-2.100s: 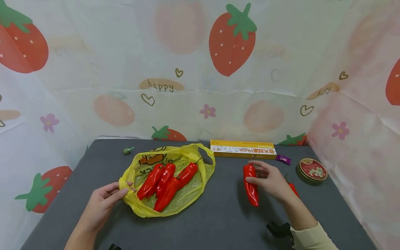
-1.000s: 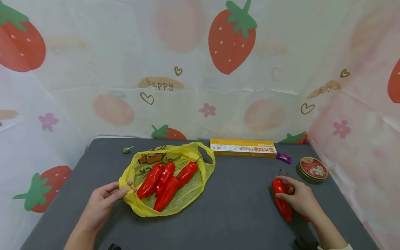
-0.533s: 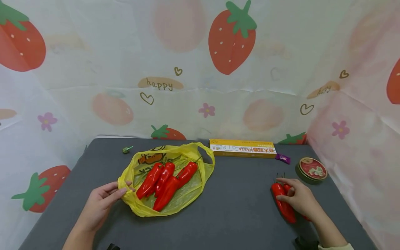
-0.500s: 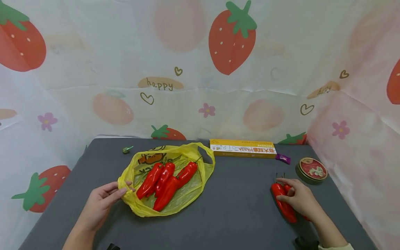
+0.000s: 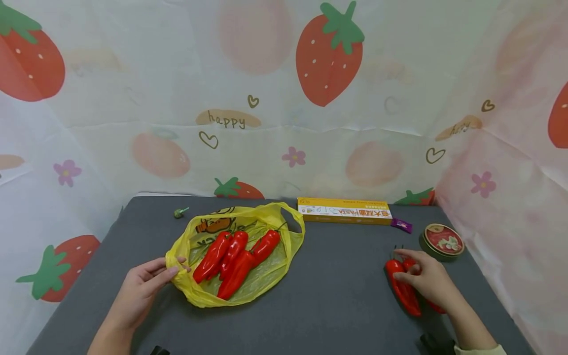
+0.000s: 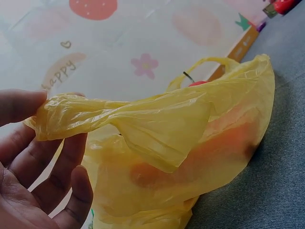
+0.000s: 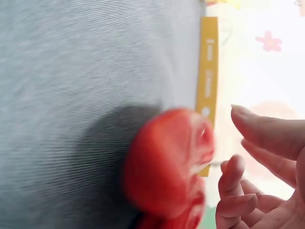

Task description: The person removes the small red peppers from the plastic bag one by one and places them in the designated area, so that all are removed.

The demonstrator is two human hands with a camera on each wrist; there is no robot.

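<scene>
Peppers [image 5: 401, 288] now lie together on the desk [image 5: 328, 296] — your right hand [image 5: 423, 281] has set one down, fingers loosening, while your left hand [image 5: 142, 291] still pinches the yellow bag's [image 5: 266, 276] rim.

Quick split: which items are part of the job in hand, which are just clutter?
In hand:
- thin yellow plastic bag, edge pinched by left hand
- four long red peppers in the bag
- two long red peppers on the grey table, under right hand

Lying about:
- flat yellow pasta box
- small purple wrapped candy
- round red-lidded tin
- small green object
</scene>
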